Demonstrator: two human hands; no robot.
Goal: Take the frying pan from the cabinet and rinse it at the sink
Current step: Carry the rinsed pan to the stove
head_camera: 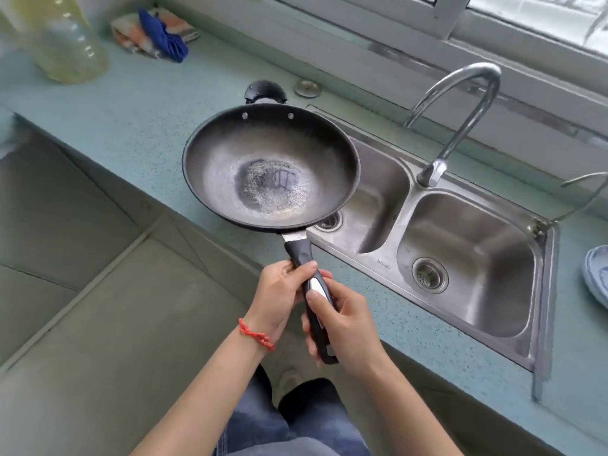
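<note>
A black frying pan [269, 166] with a worn, shiny centre hangs level in the air over the counter edge, just left of the steel double sink [467, 245]. Its long black handle points back toward me. My left hand [283, 291], with a red bracelet at the wrist, grips the upper part of the handle. My right hand [342, 327] wraps the lower end of the handle. The pan's right rim overlaps the left basin. A curved chrome tap [460, 126] stands behind the sink, with no water running.
The blue-green counter [138, 110] carries a large yellowish bottle [65, 37] and folded cloths [158, 31] at the back left. A small metal cap [306, 87] lies behind the pan. Plates [597, 278] sit right of the sink. Cabinet fronts [98, 258] lie below.
</note>
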